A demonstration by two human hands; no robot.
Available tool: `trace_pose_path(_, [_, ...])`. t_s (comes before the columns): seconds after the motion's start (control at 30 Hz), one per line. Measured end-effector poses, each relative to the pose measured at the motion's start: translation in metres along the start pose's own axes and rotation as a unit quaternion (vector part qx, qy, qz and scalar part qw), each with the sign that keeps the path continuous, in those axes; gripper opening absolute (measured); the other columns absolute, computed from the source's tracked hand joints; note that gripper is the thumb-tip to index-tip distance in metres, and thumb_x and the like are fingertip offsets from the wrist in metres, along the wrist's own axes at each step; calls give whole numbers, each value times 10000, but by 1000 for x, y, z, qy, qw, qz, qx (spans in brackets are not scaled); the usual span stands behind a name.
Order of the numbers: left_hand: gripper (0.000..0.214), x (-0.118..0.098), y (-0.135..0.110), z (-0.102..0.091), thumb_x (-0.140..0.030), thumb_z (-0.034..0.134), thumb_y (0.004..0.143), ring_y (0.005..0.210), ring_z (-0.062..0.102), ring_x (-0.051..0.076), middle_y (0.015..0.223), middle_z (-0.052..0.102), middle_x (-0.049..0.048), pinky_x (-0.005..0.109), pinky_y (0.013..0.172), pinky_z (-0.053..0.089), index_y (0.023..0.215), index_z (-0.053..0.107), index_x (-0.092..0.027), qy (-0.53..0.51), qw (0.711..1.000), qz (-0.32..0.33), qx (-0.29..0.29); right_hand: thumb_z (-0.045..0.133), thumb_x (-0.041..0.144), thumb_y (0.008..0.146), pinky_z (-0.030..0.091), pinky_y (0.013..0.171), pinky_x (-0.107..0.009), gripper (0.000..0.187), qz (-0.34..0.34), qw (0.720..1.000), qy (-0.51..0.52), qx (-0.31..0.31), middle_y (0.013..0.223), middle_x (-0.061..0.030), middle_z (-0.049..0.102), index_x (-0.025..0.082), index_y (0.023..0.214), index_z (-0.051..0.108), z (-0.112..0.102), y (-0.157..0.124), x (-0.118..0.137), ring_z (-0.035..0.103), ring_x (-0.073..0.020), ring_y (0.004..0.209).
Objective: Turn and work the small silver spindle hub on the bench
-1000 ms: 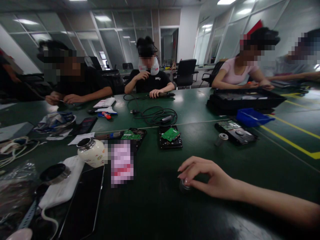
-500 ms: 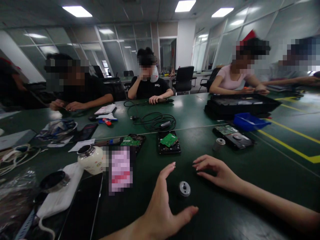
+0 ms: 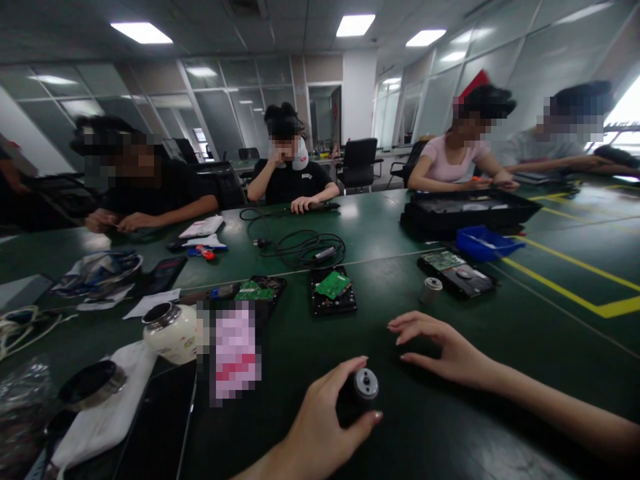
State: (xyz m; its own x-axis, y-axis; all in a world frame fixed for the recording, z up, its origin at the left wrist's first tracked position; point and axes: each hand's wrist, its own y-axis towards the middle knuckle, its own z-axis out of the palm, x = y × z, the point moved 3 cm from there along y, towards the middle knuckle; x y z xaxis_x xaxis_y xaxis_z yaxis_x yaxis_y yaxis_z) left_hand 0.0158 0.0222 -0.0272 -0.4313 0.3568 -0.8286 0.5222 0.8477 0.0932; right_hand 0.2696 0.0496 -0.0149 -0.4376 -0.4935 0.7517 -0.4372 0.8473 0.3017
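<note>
A small cylindrical metal motor (image 3: pixel 367 382) stands upright on the green table, its round silver end facing up. My left hand (image 3: pixel 325 417) curves around it from the left, index finger at its far side and thumb at its near side. The fingers stay apart; whether a fingertip touches the metal I cannot tell. To the right, my right hand (image 3: pixel 445 347) hovers low over the table, fingers loosely bent and apart, with nothing in it. Beyond it stands a second small motor (image 3: pixel 431 291), beside a hard drive (image 3: pixel 463 273).
Ahead lies a hard drive (image 3: pixel 344 303) carrying a green circuit board (image 3: pixel 334 285). A coiled black cable (image 3: pixel 305 248), blue tray (image 3: pixel 487 244) and black bin (image 3: pixel 470 212) sit farther off. At left are a cream jar (image 3: pixel 173 337) and phone (image 3: pixel 157 427). Several people sit opposite.
My left hand has lowered and narrowed its spread around the motor. My right hand has barely moved. The whole view has shifted slightly.
</note>
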Motion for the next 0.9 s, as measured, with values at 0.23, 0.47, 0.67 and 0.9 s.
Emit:
trace_pose_path(0.23, [597, 0, -1, 0, -263, 736, 769, 1212, 572, 266, 1326, 604, 44, 463, 1072, 433, 1326, 522, -281, -5, 1000, 16, -1, 682, 259, 847, 526, 950, -405, 149, 25, 999, -38, -17, 1146, -111, 628, 198, 983, 688, -8, -19, -8, 616, -244, 1102])
trace_pose_path(0.47, [543, 1, 1, 1, -263, 719, 792, 1186, 592, 251, 1298, 625, 33, 438, 1058, 454, 1304, 538, -282, 0, 1000, 25, -2, 656, 253, 860, 590, 827, -344, 122, 47, 998, -22, -48, 1083, -103, 646, 182, 955, 683, 3, -18, -10, 654, -214, 1001])
trace_pose_path(0.67, [540, 1, -1, 2, -262, 715, 799, 1186, 592, 249, 1300, 624, 33, 433, 1061, 451, 1307, 534, -283, 4, 999, 32, -3, 636, 237, 870, 593, 773, -316, 109, 15, 997, -51, -53, 1030, -96, 670, 188, 946, 695, 6, -12, -11, 663, -201, 940])
trace_pose_path(0.9, [509, 0, 1, 0, -260, 706, 812, 1177, 596, 245, 1290, 630, 35, 419, 1056, 454, 1295, 547, -270, -4, 999, 34, -2, 645, 171, 857, 588, 751, -300, 59, -32, 996, -33, -72, 986, -86, 685, 197, 885, 690, 3, -1, 30, 682, -197, 901])
